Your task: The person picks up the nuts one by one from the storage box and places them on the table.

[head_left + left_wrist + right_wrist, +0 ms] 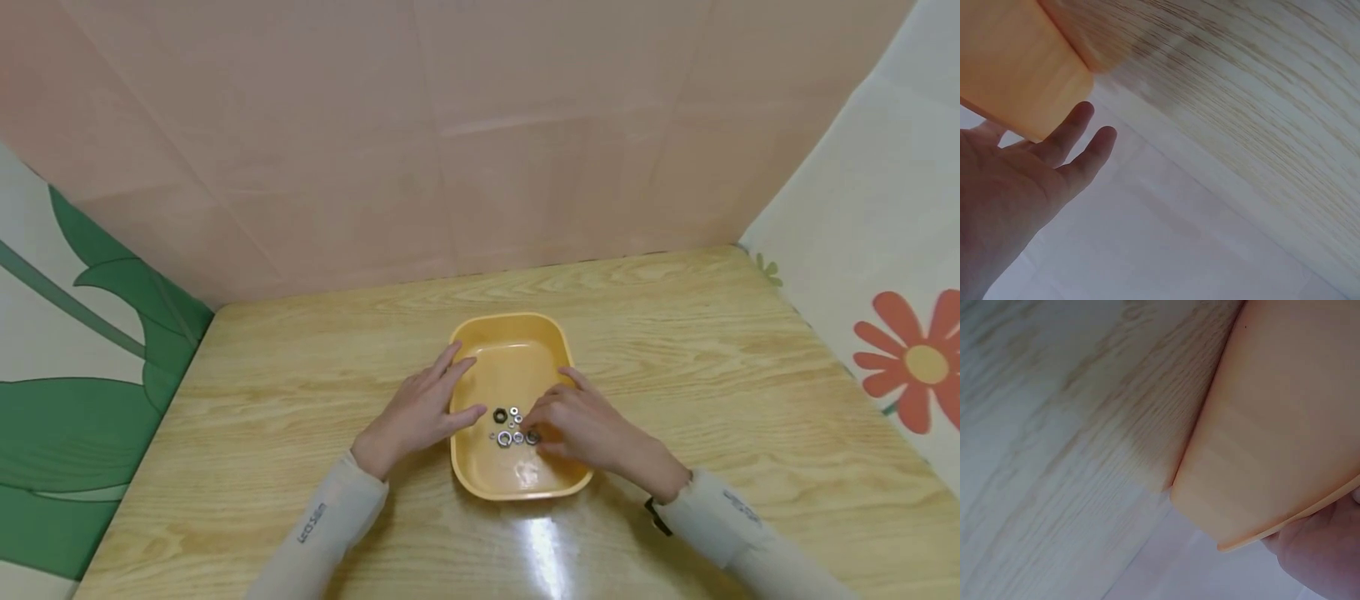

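Observation:
A yellow-orange plastic tray (512,487) stands on the table, seen from outside in both wrist views. Several metal nuts lie on its floor, among them a dark nut (500,415) and a larger silver nut (505,439). My left hand (420,408) reaches over the left rim with fingers spread and nothing in them; the left wrist view shows these straight fingers (1102,147) beside the tray wall. Over the right rim comes my right hand (577,425), fingers bent down at a nut (532,437) on the right. Its fingertips are partly hidden, so a grip on it is unclear.
The wood-grain table (300,358) extends around the tray. A pinkish covering (442,167) rises behind it. Side panels carry green leaves (75,425) on the left and a red flower (926,364) on the right.

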The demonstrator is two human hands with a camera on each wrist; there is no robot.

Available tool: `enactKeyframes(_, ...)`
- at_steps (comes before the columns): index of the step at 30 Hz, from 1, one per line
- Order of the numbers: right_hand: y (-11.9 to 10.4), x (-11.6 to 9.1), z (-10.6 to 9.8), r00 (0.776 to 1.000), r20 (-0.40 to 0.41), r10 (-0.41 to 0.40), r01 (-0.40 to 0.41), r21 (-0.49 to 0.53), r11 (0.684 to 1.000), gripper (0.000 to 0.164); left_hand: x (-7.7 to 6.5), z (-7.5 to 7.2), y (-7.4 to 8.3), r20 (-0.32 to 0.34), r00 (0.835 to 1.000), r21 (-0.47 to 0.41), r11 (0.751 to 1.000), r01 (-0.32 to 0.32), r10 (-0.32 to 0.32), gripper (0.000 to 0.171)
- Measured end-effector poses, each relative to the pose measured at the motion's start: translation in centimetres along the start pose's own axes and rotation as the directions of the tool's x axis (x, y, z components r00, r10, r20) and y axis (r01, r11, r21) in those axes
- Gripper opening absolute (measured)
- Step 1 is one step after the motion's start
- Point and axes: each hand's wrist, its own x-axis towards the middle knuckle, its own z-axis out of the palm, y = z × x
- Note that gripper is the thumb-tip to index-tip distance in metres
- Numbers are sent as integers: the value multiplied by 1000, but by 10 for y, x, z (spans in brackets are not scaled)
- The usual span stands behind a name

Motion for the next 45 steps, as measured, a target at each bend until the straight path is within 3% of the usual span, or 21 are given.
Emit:
enactKeyframes(20, -2, 4, 4, 999, 27, 31, -30, -38, 999, 23, 2, 2, -2, -3, 1000, -22, 1000, -4, 4, 76)
enactKeyframes(45, -5, 4, 8, 999, -29, 37, -39, -58, 998, 14, 1, 2, -4, 0, 999, -55, 998, 32, -32, 79)
